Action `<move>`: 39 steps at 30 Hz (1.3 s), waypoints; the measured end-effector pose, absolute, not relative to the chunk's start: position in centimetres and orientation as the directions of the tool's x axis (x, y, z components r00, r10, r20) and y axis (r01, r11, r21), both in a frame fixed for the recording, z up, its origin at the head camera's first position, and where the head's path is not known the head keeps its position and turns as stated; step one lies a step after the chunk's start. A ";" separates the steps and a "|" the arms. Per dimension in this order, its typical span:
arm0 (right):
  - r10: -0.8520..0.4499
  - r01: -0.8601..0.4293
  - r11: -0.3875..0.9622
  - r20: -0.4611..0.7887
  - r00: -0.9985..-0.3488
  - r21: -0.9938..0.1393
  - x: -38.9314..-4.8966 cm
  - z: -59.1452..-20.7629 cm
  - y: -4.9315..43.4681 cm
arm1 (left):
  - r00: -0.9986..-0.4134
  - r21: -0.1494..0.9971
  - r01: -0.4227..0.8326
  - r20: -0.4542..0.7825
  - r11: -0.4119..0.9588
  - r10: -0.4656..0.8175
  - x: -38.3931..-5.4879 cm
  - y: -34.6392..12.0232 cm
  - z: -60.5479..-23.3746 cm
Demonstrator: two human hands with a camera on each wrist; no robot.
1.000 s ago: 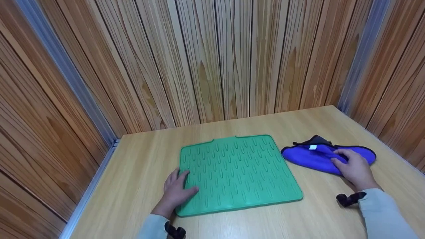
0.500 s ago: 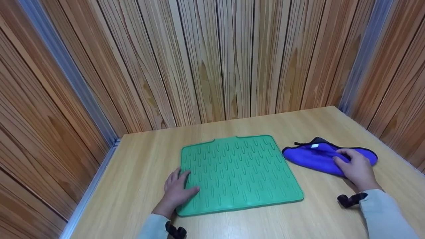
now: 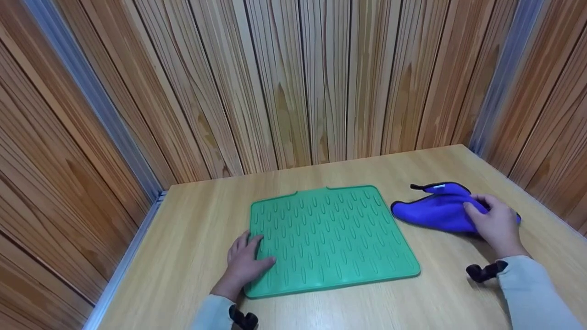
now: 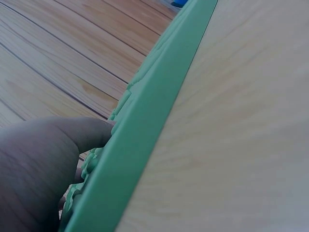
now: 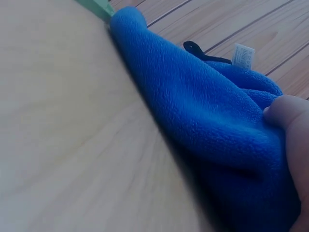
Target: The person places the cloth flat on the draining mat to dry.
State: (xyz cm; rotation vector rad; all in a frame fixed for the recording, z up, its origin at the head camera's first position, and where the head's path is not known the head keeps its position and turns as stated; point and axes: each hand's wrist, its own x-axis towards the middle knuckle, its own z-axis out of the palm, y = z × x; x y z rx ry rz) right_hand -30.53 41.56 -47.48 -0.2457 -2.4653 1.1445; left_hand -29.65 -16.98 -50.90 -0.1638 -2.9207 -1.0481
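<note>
Apparently early: right hand [image 3: 497,225], grip pinched firmly on black-edged blue fleecy cloth [image 3: 435,214] just right of green, ribbed rectangular rubbery-looking mat [image 3: 330,238], cloth not yet on it; left hand [image 3: 245,263], fingers spread, touches mat's left edge.

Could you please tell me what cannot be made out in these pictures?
- White tag: its print is too small to read, right wrist view.
- Right hand: mostly cut off by the right edge, right wrist view.
- Green mat: underside hidden, as it lies on the table, head view.
- Blue patch: cut off by the top edge, left wrist view.
</note>
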 end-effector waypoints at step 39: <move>0.420 -0.032 0.585 0.337 -0.843 -0.810 -31.8 -42.5 37.1 | -0.997 0.633 0.081 0.044 0.770 0.069 -29.5 -16.9 -50.7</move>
